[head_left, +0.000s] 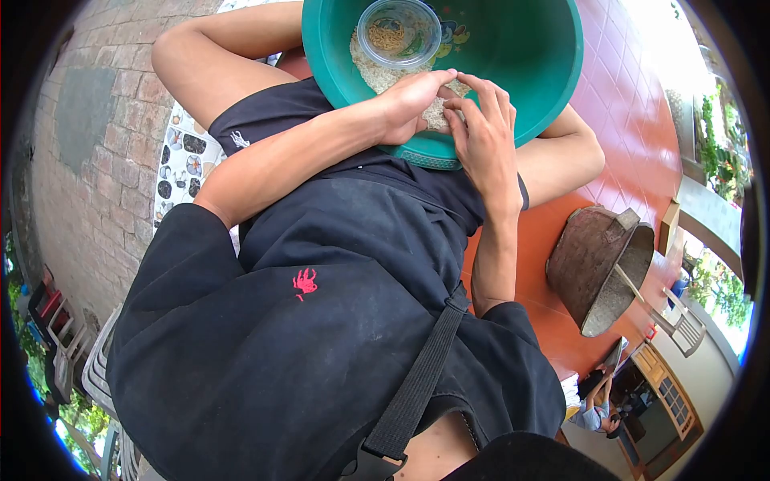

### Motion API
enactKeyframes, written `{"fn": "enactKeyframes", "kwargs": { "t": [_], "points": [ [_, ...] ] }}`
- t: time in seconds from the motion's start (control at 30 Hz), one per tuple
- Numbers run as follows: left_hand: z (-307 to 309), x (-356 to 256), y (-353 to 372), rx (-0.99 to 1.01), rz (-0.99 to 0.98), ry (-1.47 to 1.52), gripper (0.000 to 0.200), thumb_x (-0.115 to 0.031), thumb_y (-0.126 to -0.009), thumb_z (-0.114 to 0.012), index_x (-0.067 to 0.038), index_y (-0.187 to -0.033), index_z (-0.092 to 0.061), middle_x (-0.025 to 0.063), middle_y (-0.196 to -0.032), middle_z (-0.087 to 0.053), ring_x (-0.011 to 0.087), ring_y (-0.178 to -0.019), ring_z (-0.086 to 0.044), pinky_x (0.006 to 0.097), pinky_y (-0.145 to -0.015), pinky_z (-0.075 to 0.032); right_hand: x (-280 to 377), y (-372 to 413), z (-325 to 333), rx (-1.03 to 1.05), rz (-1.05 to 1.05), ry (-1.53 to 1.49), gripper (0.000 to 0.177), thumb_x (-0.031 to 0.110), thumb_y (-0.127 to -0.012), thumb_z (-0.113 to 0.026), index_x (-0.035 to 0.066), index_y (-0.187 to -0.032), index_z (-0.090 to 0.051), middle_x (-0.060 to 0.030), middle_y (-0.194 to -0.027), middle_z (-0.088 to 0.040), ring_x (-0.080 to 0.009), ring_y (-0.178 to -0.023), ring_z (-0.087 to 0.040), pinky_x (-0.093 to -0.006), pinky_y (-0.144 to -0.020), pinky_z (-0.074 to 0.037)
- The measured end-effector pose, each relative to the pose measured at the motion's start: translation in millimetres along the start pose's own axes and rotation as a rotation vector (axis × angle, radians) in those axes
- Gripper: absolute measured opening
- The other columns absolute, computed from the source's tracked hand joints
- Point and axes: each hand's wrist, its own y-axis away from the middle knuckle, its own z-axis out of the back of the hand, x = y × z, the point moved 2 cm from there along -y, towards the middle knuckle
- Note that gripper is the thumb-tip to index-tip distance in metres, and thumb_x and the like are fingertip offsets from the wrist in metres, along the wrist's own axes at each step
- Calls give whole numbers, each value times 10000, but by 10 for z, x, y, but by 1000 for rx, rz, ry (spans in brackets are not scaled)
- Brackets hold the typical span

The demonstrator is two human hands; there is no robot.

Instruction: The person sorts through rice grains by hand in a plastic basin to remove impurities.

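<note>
A green plastic basin (545, 56) rests on my lap, with white rice (373, 76) along its near left side. My left hand (411, 103) is cupped low over the basin and holds a small heap of rice. Over that heap bends my right hand (487, 132), its thumb and a finger nearly together at the grains. Whatever sits between those fingertips is too small to make out. Inside the basin, beyond my hands, stands a clear plastic container (429, 40) with brown unhusked grains (387, 36) at its bottom.
On the red tiled floor (513, 264) to my right lies a large worn tub-like vessel (581, 260) with a stick in it. Another person (595, 415) is farther off at lower right. Brick paving (120, 104) extends on my left, near stacked chairs (60, 341).
</note>
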Motion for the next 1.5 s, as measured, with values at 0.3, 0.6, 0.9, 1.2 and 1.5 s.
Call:
{"fn": "enactKeyframes", "kwargs": {
  "t": [0.3, 0.6, 0.9, 1.2, 1.5],
  "points": [
    [-27, -36, 50, 53, 37, 54, 348, -335, -1081, -385, -36, -1206, -511, 56, -1048, -621, 161, -992, -644, 382, -845, -579, -16, -1, 88, -48, -43, -175, 170, 50, -830, -702, 51, -994, -662, -98, -1286, -589, -314, -1213, -517, -423, -983, -409],
    [0, -18, 23, 41, 15, 27, 361, -335, -1070, -416, -22, -1231, -498, 67, -1139, -575, 171, -1009, -629, 419, -907, -576, -42, -5, 46, -23, -76, -223, 148, 31, -856, -659, 31, -1003, -643, -112, -1285, -579, -317, -1198, -517, -421, -981, -406],
    [43, 20, -54, 79, -9, 77, 407, -338, -1070, -383, 22, -1224, -496, 122, -1185, -568, 213, -1050, -637, 402, -804, -619, -81, -81, 20, -51, -12, -147, 172, -25, -849, -637, 33, -1011, -641, -112, -1244, -578, -313, -1157, -530, -419, -956, -421],
    [-40, -18, 31, -73, -31, 15, 394, -362, -1062, -387, -9, -1208, -484, 105, -1139, -585, 194, -1031, -650, 380, -755, -627, 134, -652, 76, -495, 84, -311, 128, -59, -789, -706, 4, -896, -675, -86, -960, -651, -262, -887, -628, -357, -744, -527],
    [-24, -34, 26, -13, 0, 21, 367, -345, -1053, -393, -93, -1305, -485, 33, -1228, -569, 153, -1124, -574, 401, -885, -545, 116, -684, -67, -545, 43, -351, 117, -70, -831, -683, 6, -909, -640, -90, -903, -639, -256, -831, -639, -346, -676, -535]
  ]
}}
